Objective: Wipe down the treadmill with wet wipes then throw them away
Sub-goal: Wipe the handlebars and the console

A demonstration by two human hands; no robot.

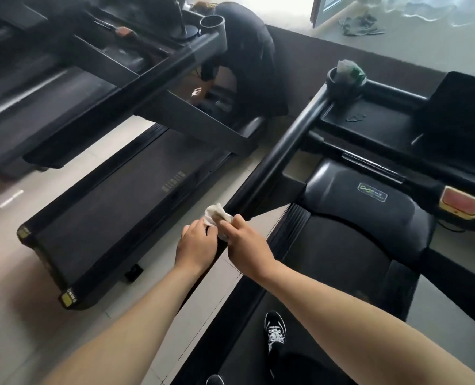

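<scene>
I stand on a black treadmill [342, 245], its left handrail [275, 159] running up toward the console. Both hands meet at the handrail's near end. A crumpled white wet wipe [215, 213] lies between them against the rail. My left hand [196, 244] curls around the rail end and pinches the wipe's left part. My right hand [244, 241] pinches the wipe from the right with thumb and fingers. A pack of wipes [349, 70] sticks out of the left cup holder on the console.
A second black treadmill [114, 218] stands to the left across a strip of pale tiled floor [14, 301]. A person in black [247, 59] crouches at its far end. My black sneaker [274, 333] rests on the belt. A red stop button [460, 202] sits at right.
</scene>
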